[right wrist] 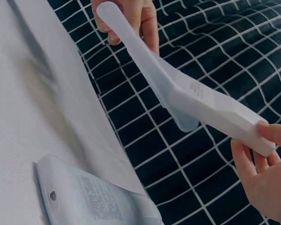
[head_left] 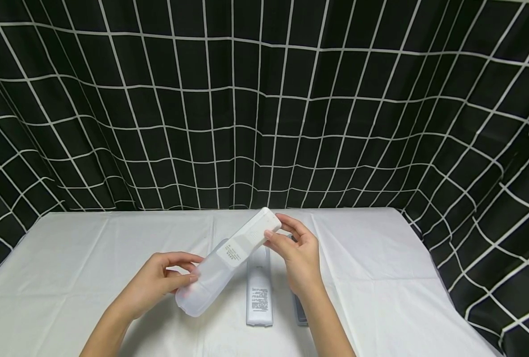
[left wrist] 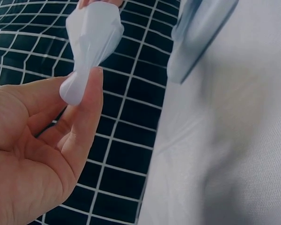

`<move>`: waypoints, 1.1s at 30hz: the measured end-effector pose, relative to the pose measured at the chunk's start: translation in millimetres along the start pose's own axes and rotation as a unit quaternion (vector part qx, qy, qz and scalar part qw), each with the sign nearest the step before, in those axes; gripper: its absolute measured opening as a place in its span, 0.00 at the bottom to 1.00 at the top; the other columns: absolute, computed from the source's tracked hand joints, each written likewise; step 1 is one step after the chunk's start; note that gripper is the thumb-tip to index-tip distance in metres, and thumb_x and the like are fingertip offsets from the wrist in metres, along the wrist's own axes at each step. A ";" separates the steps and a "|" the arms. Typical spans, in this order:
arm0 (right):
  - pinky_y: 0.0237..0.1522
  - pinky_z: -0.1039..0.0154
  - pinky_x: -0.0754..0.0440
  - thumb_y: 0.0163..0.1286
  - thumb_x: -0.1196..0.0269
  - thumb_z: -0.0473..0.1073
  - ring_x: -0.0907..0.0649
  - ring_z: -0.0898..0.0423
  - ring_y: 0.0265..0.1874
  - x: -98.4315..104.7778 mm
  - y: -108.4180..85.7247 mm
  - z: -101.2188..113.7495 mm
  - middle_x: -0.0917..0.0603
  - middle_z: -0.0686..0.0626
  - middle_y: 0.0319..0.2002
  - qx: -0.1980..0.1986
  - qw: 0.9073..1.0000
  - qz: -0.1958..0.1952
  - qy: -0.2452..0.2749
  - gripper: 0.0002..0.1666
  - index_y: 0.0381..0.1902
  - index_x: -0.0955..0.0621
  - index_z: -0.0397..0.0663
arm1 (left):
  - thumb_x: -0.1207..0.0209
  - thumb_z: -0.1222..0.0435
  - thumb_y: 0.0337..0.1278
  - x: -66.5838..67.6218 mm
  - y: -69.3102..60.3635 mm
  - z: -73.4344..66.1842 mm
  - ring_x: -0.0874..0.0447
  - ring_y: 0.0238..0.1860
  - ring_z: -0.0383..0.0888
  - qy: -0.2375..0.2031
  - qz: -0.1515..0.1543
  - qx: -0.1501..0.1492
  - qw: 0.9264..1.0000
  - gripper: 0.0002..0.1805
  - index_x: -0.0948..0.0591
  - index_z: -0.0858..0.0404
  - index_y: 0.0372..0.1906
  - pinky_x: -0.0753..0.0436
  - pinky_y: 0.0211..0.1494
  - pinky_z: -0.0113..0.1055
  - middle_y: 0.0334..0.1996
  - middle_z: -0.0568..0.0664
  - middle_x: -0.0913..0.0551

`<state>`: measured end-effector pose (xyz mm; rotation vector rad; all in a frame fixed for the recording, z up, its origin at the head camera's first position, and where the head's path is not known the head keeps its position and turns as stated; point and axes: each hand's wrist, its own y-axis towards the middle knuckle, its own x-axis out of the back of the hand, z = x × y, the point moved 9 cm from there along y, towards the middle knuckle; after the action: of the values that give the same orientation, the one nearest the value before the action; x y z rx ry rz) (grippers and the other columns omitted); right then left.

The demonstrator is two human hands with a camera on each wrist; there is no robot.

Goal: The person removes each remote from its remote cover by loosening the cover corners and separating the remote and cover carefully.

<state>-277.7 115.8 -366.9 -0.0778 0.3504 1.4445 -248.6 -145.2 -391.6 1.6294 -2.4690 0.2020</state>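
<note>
A white remote control (head_left: 249, 237), back side up with a printed label, is held tilted above the table. Its lower end sits in the mouth of a translucent soft sleeve (head_left: 206, 285). My left hand (head_left: 161, 277) pinches the sleeve near its closed end between thumb and fingers; the left wrist view shows the sleeve (left wrist: 96, 33) narrow and flattened there. At the remote's upper end, my right hand (head_left: 297, 250) grips it by thumb and fingertips. The right wrist view shows the remote (right wrist: 220, 110) with a loose sleeve flap (right wrist: 182, 119) beneath it.
A pale covered remote (head_left: 259, 292) lies on the white tablecloth (head_left: 380, 277), printed side up, below the held one. Beside it a dark-faced remote (head_left: 301, 312) is mostly hidden behind the right forearm. A black curtain with white grid lines (head_left: 246, 114) surrounds the table's back and sides.
</note>
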 end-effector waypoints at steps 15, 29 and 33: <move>0.52 0.59 0.10 0.67 0.36 0.21 0.11 0.58 0.41 3.9 1.7 0.1 0.22 0.40 0.53 -0.007 1.000 -0.019 0.015 0.28 0.65 0.25 0.24 | 0.35 0.73 0.63 2.0 -1.2 0.1 0.14 0.34 0.37 0.001 -0.005 0.001 1.000 0.24 0.20 0.76 0.64 0.14 0.38 0.32 0.48 0.55 0.14; 0.53 0.58 0.11 0.68 0.38 0.21 0.11 0.58 0.42 9.9 3.1 4.4 0.22 0.41 0.54 -0.007 0.999 -0.032 0.025 0.28 0.66 0.26 0.24 | 0.35 0.73 0.63 8.3 -1.8 0.3 0.13 0.34 0.38 0.024 -0.020 0.006 0.999 0.22 0.18 0.75 0.61 0.14 0.38 0.32 0.46 0.56 0.14; 0.53 0.58 0.11 0.68 0.38 0.20 0.11 0.58 0.41 16.6 6.3 6.5 0.21 0.42 0.54 -0.003 0.999 -0.041 0.036 0.28 0.66 0.26 0.24 | 0.35 0.73 0.64 13.1 -3.5 0.7 0.13 0.33 0.37 0.022 -0.029 0.009 0.999 0.22 0.19 0.75 0.62 0.14 0.38 0.31 0.44 0.53 0.14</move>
<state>-281.3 134.2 -364.5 -0.1481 0.3982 1.3643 -250.5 -158.4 -389.3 1.6830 -2.3909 0.2506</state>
